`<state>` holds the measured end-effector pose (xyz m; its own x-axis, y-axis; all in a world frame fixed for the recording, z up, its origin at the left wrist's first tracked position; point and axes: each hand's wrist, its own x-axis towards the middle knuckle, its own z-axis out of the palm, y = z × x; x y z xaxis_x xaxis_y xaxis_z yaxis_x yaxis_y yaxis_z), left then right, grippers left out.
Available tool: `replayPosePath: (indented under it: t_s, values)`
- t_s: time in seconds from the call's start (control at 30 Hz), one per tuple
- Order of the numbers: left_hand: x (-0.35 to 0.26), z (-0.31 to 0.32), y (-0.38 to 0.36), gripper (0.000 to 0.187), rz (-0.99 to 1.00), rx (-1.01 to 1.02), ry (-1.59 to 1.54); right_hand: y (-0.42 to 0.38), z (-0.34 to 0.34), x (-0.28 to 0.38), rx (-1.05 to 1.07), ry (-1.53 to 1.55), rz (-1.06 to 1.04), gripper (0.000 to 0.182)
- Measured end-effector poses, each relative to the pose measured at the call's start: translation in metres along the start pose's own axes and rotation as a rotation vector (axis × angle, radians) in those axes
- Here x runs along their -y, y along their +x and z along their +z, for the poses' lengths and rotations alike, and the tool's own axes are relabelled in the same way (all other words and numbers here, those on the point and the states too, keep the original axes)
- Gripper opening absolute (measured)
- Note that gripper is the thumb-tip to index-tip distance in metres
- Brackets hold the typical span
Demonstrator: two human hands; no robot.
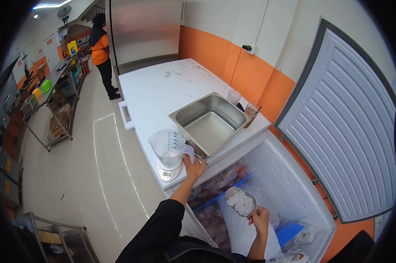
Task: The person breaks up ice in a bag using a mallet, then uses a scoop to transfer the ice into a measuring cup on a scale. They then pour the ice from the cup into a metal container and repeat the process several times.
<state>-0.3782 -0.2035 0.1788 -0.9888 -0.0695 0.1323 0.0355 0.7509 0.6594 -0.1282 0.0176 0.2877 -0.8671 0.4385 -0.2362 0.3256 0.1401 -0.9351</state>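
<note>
My left hand (193, 167) grips the handle of a clear measuring jug (168, 147) that stands on a small white scale (167, 173) on the closed freezer lid (158, 94). A little ice lies in the jug's bottom. My right hand (259, 216) holds a metal scoop (240, 201) heaped with ice cubes, above the open chest freezer (285, 184). The scoop is to the right of the jug and lower than it, apart from it.
An empty steel pan (211, 120) sits behind the jug. Two plastic cups (234, 97) stand near the orange wall. The raised freezer lid (342, 122) is on the right. Frozen bags (215, 210) fill the freezer. A person in orange (100, 48) stands far back by shelving.
</note>
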Motion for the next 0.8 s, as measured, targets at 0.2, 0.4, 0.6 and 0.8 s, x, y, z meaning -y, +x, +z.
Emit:
replayPosePath:
  t_s: [0.2, 0.4, 0.6, 0.8]
  values:
    - [0.011, -0.006, -0.028, 0.072, 0.174, -0.043, 0.058, -0.003, 0.006, 0.004, 0.023, -0.04, -0.002, 0.017]
    - [0.018, -0.064, -0.132, 0.052, 0.378, -0.137, -0.257, -0.007, 0.019, 0.01, 0.027, -0.054, -0.008, 0.018]
    - [0.099, -0.106, -0.21, 0.039, 0.153, -0.144, -0.214, 0.006, 0.037, 0.042, 0.098, -0.183, -0.132, 0.018]
    - [0.181, -0.136, -0.267, 0.025, -0.191, -0.117, -0.174, 0.037, 0.084, 0.109, 0.143, -0.188, -0.244, 0.015]
